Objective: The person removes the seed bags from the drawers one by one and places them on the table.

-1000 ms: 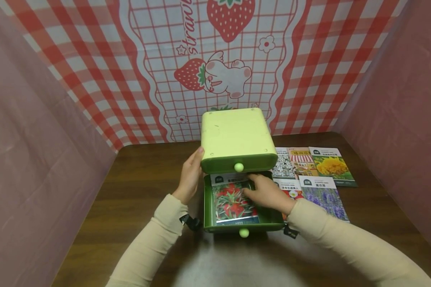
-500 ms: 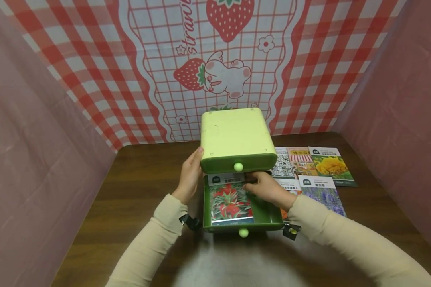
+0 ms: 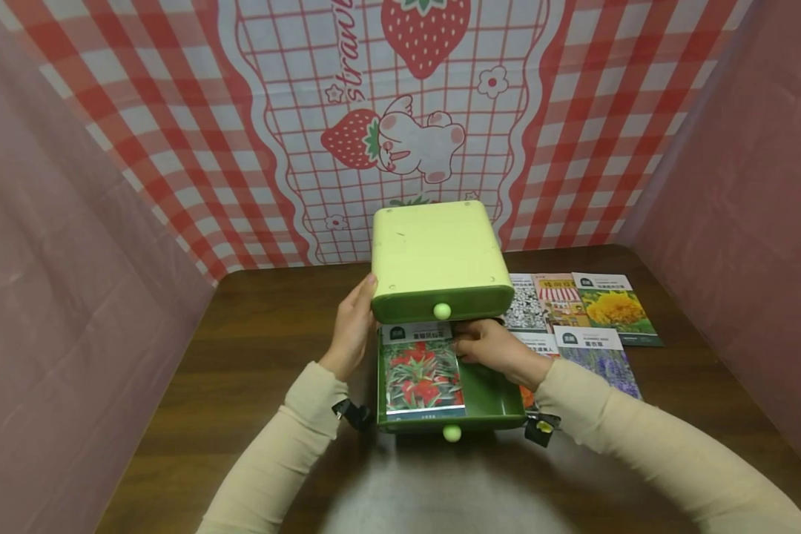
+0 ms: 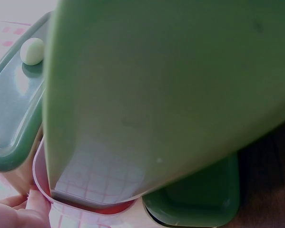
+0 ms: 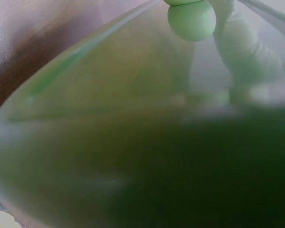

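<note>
A small two-tier drawer box [image 3: 437, 248] has a pale yellow-green top and green fronts with round knobs. Its lower drawer [image 3: 487, 423] is pulled out. Inside, toward the left, lies a seed packet [image 3: 423, 378] with red flowers. My left hand [image 3: 351, 326] rests against the box's left side, fingers fairly straight; some fingers [image 4: 35, 209] show in the left wrist view. My right hand [image 3: 497, 348] reaches into the drawer, bent fingers at the packet's upper right edge; their tips are partly hidden under the upper drawer [image 3: 407, 308]. Green drawer surfaces fill most of both wrist views.
Several more seed packets lie right of the box on the dark wooden table [image 3: 254, 363], among them a yellow-flowered packet [image 3: 614, 308] and a lavender packet [image 3: 597, 360]. A red checked strawberry cloth [image 3: 427, 156] hangs behind, with pink cloth at both sides.
The red-flowered packet has shifted left in the drawer and turned straighter, baring more drawer floor at its right. My right hand moved slightly; my left hand stayed at the box's side.
</note>
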Motion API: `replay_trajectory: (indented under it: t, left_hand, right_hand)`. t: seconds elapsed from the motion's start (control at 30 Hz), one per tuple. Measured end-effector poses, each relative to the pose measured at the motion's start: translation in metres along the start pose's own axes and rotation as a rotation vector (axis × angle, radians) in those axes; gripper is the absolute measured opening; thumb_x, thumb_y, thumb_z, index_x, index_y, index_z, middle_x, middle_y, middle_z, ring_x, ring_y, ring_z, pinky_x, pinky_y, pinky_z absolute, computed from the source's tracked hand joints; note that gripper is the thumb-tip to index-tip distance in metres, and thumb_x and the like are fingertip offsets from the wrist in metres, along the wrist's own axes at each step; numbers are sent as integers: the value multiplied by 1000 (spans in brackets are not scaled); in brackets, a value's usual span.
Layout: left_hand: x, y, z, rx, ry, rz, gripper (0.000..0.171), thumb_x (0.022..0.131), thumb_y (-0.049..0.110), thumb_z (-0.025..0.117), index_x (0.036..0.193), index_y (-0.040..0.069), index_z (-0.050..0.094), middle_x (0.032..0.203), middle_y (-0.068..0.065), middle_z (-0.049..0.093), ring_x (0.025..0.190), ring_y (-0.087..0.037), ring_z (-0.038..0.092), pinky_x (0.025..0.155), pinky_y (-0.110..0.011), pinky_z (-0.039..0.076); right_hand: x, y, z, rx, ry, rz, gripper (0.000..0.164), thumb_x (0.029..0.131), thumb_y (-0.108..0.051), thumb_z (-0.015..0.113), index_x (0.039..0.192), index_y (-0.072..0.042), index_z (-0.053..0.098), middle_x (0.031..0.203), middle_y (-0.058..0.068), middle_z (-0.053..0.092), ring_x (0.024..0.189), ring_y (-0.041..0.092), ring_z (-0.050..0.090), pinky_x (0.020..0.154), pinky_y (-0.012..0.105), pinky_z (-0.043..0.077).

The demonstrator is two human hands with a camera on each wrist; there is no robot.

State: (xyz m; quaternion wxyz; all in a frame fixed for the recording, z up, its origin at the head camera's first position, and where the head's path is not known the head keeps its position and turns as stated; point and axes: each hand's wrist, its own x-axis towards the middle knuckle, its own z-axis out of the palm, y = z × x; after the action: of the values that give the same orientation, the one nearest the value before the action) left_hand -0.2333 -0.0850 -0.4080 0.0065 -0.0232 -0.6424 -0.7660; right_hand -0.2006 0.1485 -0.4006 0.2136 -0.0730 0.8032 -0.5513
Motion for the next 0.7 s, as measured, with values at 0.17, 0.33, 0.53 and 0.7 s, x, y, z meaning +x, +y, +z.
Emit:
replay_trajectory:
  t: [0.17, 0.33, 0.53, 0.7]
  left_hand:
    - [0, -1, 0, -4, 1, -5, 59, 102, 44, 46, 148, 8, 42, 151, -9, 45, 125, -23, 54, 87, -25, 52]
    - [0, -1, 0, -16, 0, -7, 58, 101, 44, 47, 148, 9, 43, 150, -10, 46, 123, -23, 56, 89, -28, 54]
    - [1, -1, 0, -20, -3, -1, 58, 101, 43, 47, 148, 9, 43, 151, -9, 46, 121, -22, 57, 87, -26, 54]
    - [0, 0, 0, -15, -1, -5, 58, 101, 43, 47, 148, 8, 43, 151, -9, 46, 120, -21, 57, 87, -25, 53]
  right_hand:
    - [-2, -1, 0, 20, -18, 18, 51, 97, -2, 48, 139, 23, 34, 134, 39, 49, 107, 35, 65, 88, 39, 59]
    - [-5, -4, 1, -15, -48, 42, 58, 95, -1, 49, 141, 24, 26, 128, 39, 54, 85, 15, 66, 77, 33, 62]
    - [-5, -5, 2, -37, -85, 62, 62, 95, -4, 52, 145, 20, 23, 104, 25, 65, 78, 12, 65, 76, 34, 62]
    - [-3, -4, 2, -37, -104, 70, 62, 97, -6, 53, 146, 17, 24, 98, 19, 64, 78, 15, 64, 77, 36, 61]
